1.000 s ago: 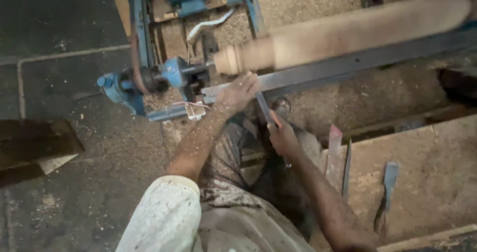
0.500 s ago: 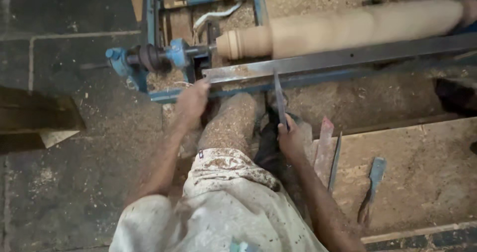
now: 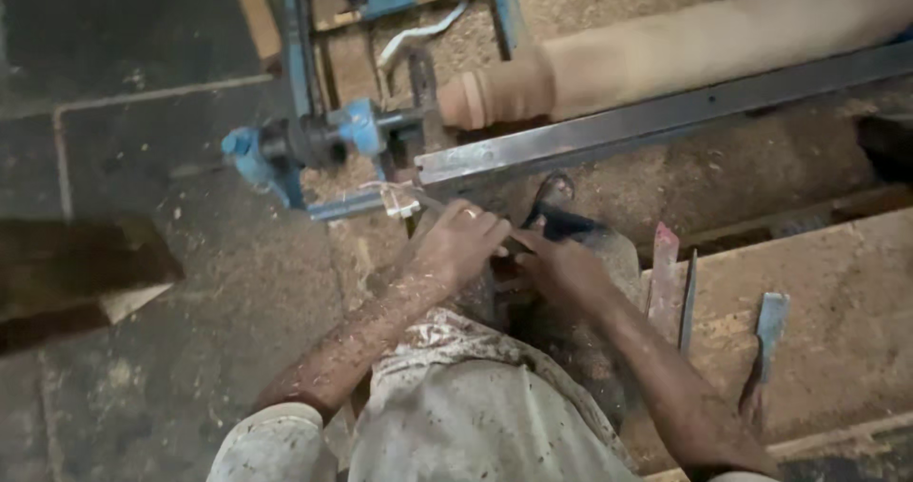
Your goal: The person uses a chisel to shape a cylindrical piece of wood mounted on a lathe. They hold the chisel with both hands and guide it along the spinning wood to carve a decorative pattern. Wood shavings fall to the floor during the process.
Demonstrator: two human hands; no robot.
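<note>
Left hand (image 3: 463, 244) sits at frame centre, fingers curled over, nearly closed, with a ring on 1 finger. It appears to close on a slim dark tool (image 3: 447, 206) whose tip runs out toward 10 o'clock; the grip itself is hidden under the knuckles, so I can't tell how firm it is. Right hand (image 3: 561, 268) is just beside it at 3 o'clock, touching it fingertip to fingertip, fingers bent and partly closed. Can't tell whether it has hold of the same tool or only rests against the left.

Both hands sit low over the person's dust-speckled trousers, at 6 o'clock from the steel rail (image 3: 656, 116) of the lathe. The turned wooden workpiece (image 3: 685, 49) lies along the far side of that rail, running from 12 o'clock out to 2 o'clock, with a ringed end facing left. The blue tailstock assembly (image 3: 314, 144) is at 10 o'clock from the hands.

On the wooden surface (image 3: 837, 301) at 3 o'clock: 2 flat chisels (image 3: 670, 282) standing side by side, well apart from the right hand, and 1 blue-bladed chisel (image 3: 766, 335) further out. Sawdust covers the floor (image 3: 190, 273) and forearms.
</note>
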